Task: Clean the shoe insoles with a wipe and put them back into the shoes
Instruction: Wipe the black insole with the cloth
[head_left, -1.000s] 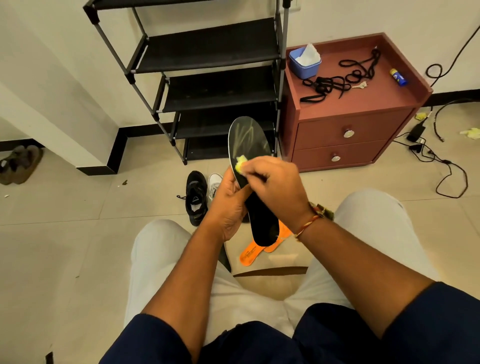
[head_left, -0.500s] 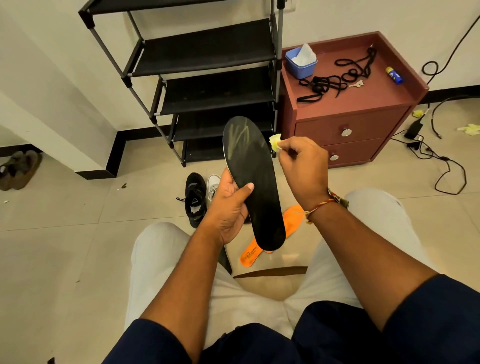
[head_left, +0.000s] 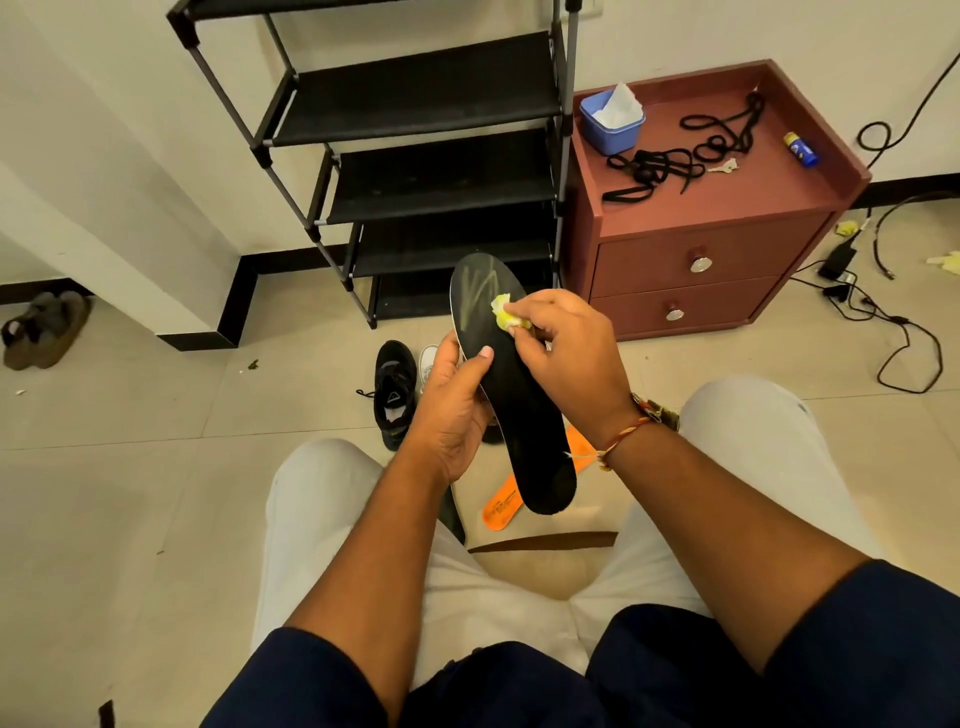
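A long black insole (head_left: 524, 415) is held upright in front of me, with wet streaks near its toe end. My left hand (head_left: 452, 410) grips its left edge, thumb across the face. My right hand (head_left: 566, 358) pinches a crumpled yellow wipe (head_left: 506, 312) against the insole's upper part. A second insole (head_left: 501, 506), orange side up, lies on the floor below. One black shoe (head_left: 395, 395) stands on the floor to the left, and the white toe of another shoe (head_left: 428, 358) shows behind my left hand.
A black shoe rack (head_left: 426, 156) stands against the wall. To its right is a red-brown bedside cabinet (head_left: 696, 260) carrying a blue tub of wipes (head_left: 610, 122), black laces (head_left: 670, 161) and a small tube (head_left: 800, 149). Cables (head_left: 883, 322) trail at right; sandals (head_left: 44, 330) lie far left.
My right hand, which had lifted the wipe off to the insole's right edge half a second ago, has come back onto the insole's upper face. The left hand keeps its grip.
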